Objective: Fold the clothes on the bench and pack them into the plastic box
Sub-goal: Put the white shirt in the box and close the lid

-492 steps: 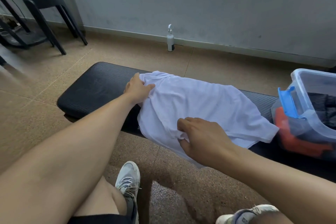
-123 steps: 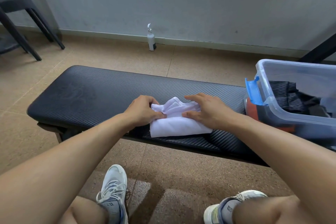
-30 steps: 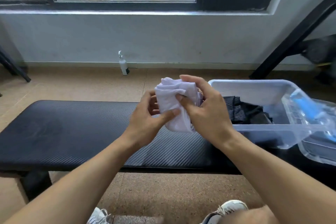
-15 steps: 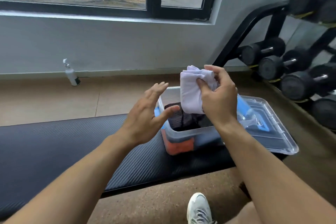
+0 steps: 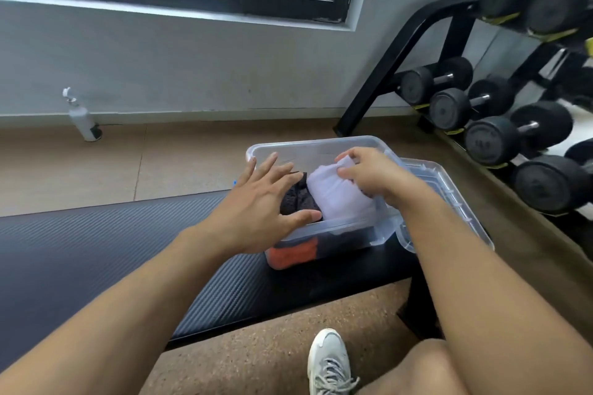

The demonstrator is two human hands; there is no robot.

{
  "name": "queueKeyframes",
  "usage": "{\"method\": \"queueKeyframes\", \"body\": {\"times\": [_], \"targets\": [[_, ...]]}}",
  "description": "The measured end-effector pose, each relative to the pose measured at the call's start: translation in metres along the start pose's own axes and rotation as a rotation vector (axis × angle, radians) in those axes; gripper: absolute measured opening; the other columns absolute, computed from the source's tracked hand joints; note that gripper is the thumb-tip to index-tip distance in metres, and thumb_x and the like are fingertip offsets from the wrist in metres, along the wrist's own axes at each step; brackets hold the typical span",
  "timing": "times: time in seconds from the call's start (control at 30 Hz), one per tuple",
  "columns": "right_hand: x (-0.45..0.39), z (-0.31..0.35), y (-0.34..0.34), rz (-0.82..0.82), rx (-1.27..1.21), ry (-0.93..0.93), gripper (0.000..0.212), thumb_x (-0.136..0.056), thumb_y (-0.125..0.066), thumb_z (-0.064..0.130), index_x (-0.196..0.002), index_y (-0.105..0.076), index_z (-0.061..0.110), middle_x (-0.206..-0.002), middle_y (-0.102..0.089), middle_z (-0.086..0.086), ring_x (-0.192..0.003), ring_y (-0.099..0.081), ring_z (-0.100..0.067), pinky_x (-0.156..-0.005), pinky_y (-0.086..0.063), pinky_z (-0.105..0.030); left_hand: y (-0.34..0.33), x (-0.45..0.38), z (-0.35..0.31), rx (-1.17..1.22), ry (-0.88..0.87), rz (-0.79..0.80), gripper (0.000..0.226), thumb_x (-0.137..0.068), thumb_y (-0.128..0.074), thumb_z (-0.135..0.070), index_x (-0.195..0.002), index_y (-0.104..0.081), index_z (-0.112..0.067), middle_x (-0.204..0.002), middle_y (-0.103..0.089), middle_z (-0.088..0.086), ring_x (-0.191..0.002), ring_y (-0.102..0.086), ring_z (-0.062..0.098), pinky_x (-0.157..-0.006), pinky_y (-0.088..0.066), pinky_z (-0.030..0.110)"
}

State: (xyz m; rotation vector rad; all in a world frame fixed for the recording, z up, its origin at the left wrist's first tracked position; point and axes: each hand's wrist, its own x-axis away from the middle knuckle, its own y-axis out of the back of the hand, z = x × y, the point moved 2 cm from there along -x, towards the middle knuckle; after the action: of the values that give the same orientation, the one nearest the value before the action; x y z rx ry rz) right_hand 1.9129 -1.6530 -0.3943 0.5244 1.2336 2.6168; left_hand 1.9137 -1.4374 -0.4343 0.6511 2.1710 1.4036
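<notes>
Right hand [image 5: 373, 175] grips the folded white shirt [image 5: 341, 199] from above, its fingers curled over the bundle inside the clear plastic box [image 5: 321, 146], beside a dark garment [image 5: 298, 197]. Left hand [image 5: 256, 205] hangs spread-fingered and empty over the box's near-left corner. Box and its lid [image 5: 455, 199] rest on the black padded surface [image 5: 96, 250], with a dumbbell rack [image 5: 494, 115] to the right.

We can read no text, label or brand here. The end face of one dumbbell [image 5: 490, 143] on the rack at the far right carries raised marks, perhaps numbers, but they are too blurred for us to make out.
</notes>
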Motion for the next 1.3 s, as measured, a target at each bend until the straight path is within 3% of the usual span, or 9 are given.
{"method": "queueKeyframes", "body": {"times": [0.1, 0.3, 0.4, 0.5, 0.77, 0.87, 0.97, 1.13, 1.3], "targets": [[-0.006, -0.005, -0.008, 0.014, 0.363, -0.022, 0.042, -0.096, -0.065, 0.029, -0.136, -0.052, 0.023, -0.12, -0.065, -0.008, -0.097, -0.064, -0.025, -0.084, -0.057, -0.038, 0.001, 0.0, -0.002, 0.005, 0.007, 0.012, 0.083, -0.087, -0.036, -0.079, -0.155, -0.031, -0.032, -0.168, -0.017, -0.007, -0.155, 0.012, 0.01, -0.126, 0.011, 0.041], [0.009, 0.011, 0.012, -0.272, 0.311, 0.177, 0.048, -0.089, -0.075, 0.032, -0.134, -0.058, 0.027, -0.13, -0.064, -0.001, -0.106, -0.063, -0.02, -0.089, -0.054, -0.036, 0.002, -0.001, -0.003, -0.008, 0.017, 0.046, 0.082, -0.088, -0.032, -0.079, -0.156, -0.028, -0.034, -0.168, -0.014, -0.008, -0.155, 0.014, 0.011, -0.125, 0.013, 0.041], [0.023, 0.021, 0.01, -0.014, 0.43, 0.201, 0.053, -0.087, -0.079, 0.025, -0.136, -0.061, 0.023, -0.13, -0.066, 0.001, -0.112, -0.062, -0.019, -0.084, -0.049, -0.027, 0.004, 0.0, -0.005, -0.019, 0.023, 0.059, 0.08, -0.091, -0.034, -0.076, -0.157, -0.028, -0.031, -0.168, -0.014, -0.007, -0.155, 0.013, 0.012, -0.125, 0.015, 0.041], [0.018, 0.012, 0.0, 0.175, 0.743, 0.09, 0.054, -0.087, -0.076, 0.019, -0.138, -0.059, 0.018, -0.127, -0.066, -0.005, -0.111, -0.062, -0.028, -0.092, -0.052, -0.034, 0.003, -0.001, -0.006, -0.041, 0.035, 0.067, 0.08, -0.092, -0.034, -0.075, -0.157, -0.03, -0.028, -0.168, -0.017, -0.006, -0.156, 0.011, 0.014, -0.125, 0.013, 0.042], [0.007, 0.004, -0.004, 0.24, 0.739, 0.035, 0.053, -0.091, -0.063, 0.007, -0.142, -0.056, 0.019, -0.132, -0.063, -0.007, -0.114, -0.059, -0.031, -0.091, -0.046, -0.031, 0.003, 0.001, -0.013, -0.057, 0.038, 0.047, 0.041, -0.099, -0.042, -0.039, -0.131, -0.067, -0.032, -0.158, -0.04, -0.005, -0.156, -0.002, 0.017, -0.125, 0.013, 0.04], [0.009, 0.003, -0.004, 0.173, 0.707, 0.023, 0.056, -0.088, -0.069, 0.009, -0.142, -0.055, 0.019, -0.132, -0.063, -0.009, -0.113, -0.06, -0.032, -0.097, -0.051, -0.036, 0.007, 0.002, -0.015, -0.067, 0.019, 0.017, 0.036, -0.098, -0.044, -0.037, -0.115, -0.076, -0.035, -0.139, -0.057, -0.008, -0.148, -0.024, 0.017, -0.126, 0.006, 0.038], [0.013, 0.01, -0.002, 0.009, 0.663, 0.106, 0.059, -0.086, -0.074, 0.01, -0.141, -0.055, 0.023, -0.133, -0.062, -0.006, -0.114, -0.061, -0.031, -0.097, -0.054, -0.043, 0.009, 0.003, -0.023, -0.222, -0.012, -0.09, 0.041, -0.099, -0.042, -0.041, -0.092, -0.081, -0.028, -0.101, -0.065, -0.009, -0.118, -0.045, 0.015, -0.122, -0.01, 0.032], [0.009, 0.012, -0.021, 0.042, 0.705, 0.157, 0.05, -0.091, -0.066, 0.008, -0.138, -0.06, 0.022, -0.129, -0.063, -0.009, -0.113, -0.062, -0.03, -0.094, -0.053, -0.035, -0.002, 0.004, -0.038, -0.25, 0.077, 0.032, 0.057, -0.104, -0.025, -0.04, -0.057, -0.048, -0.017, -0.084, -0.069, 0.004, -0.102, -0.059, 0.019, -0.122, -0.012, 0.039], [-0.001, 0.003, -0.021, 0.022, 0.646, 0.135, 0.042, -0.095, -0.063, 0.012, -0.136, -0.062, 0.019, -0.127, -0.065, -0.01, -0.112, -0.062, -0.029, -0.096, -0.053, -0.035, -0.004, -0.005, -0.039, -0.232, 0.116, 0.037, 0.048, -0.1, -0.03, -0.034, -0.06, -0.05, -0.015, -0.069, -0.052, -0.002, -0.092, -0.055, 0.02, -0.12, -0.018, 0.042]]}}
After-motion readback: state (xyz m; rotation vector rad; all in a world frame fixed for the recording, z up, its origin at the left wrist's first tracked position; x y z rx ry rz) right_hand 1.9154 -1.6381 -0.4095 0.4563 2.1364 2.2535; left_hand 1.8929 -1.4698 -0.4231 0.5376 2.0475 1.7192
